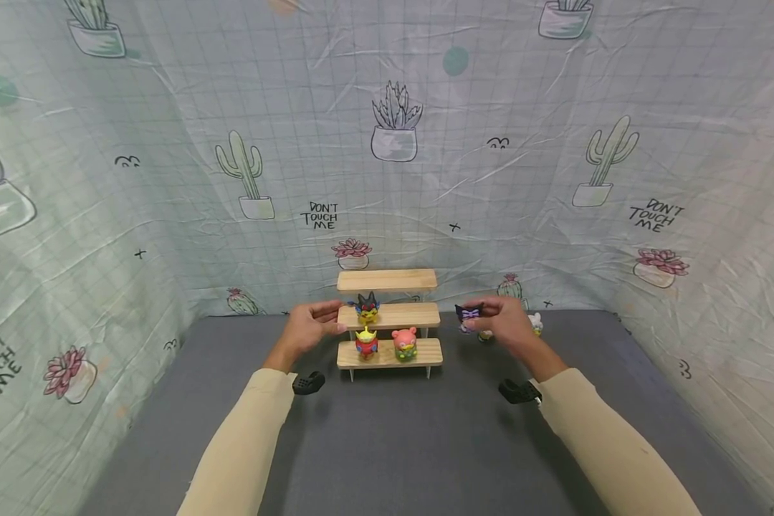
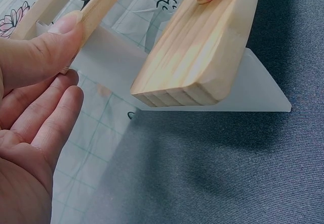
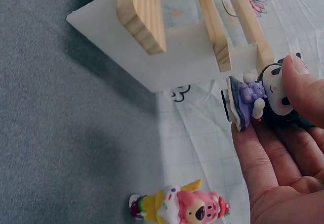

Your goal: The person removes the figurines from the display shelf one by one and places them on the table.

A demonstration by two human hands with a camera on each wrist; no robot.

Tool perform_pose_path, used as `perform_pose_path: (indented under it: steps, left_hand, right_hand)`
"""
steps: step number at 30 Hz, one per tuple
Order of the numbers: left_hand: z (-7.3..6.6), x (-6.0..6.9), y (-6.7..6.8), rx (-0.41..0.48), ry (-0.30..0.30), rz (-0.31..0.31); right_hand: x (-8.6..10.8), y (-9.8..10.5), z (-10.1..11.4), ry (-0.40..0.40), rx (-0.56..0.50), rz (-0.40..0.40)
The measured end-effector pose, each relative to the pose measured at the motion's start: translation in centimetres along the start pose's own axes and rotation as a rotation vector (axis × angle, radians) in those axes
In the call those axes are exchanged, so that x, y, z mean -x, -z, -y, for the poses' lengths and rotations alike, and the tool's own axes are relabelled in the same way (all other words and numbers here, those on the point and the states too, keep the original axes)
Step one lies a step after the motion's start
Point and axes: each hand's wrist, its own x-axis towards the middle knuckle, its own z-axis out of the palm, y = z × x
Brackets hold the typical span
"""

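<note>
My right hand (image 1: pixel 506 322) pinches one dark-and-purple figurine (image 3: pixel 253 95) between thumb and fingers, a gap away from the right edge of the wooden stand (image 1: pixel 387 280). My left hand (image 1: pixel 306 330) grips the left end of the middle tier (image 1: pixel 413 315). Grey table (image 1: pixel 387 444) spreads nearer. Three tiers bear three figurines (image 1: pixel 405 344); two others (image 1: pixel 536 324), partly hidden, are at right.

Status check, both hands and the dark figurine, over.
Left hand pinches middle board. Right hand holds dark figurine aloft. Nothing visible between figurine and board.
</note>
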Motion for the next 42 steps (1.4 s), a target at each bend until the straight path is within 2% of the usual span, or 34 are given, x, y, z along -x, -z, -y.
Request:
perform_pose_path:
  steps: [11,18,24,42]
  left_hand:
    - [0.1,0.1,0.3,0.001,-0.013,0.005]
    - [0.4,0.0,0.3,-0.004,-0.021,-0.001]
    - [0.4,0.0,0.2,-0.01,-0.025,-0.005]
    - [0.3,0.2,0.1,-0.006,-0.031,-0.002]
  right_hand:
    - [0.0,0.8,-0.7,-0.044,0.012,-0.012]
    - [0.5,1.2,-1.1,-0.007,0.026,-0.008]
    - [1.0,1.6,-1.2,-0.017,0.013,-0.017]
    - [1.7,3.3,-3.2,-0.017,-0.033,-0.032]
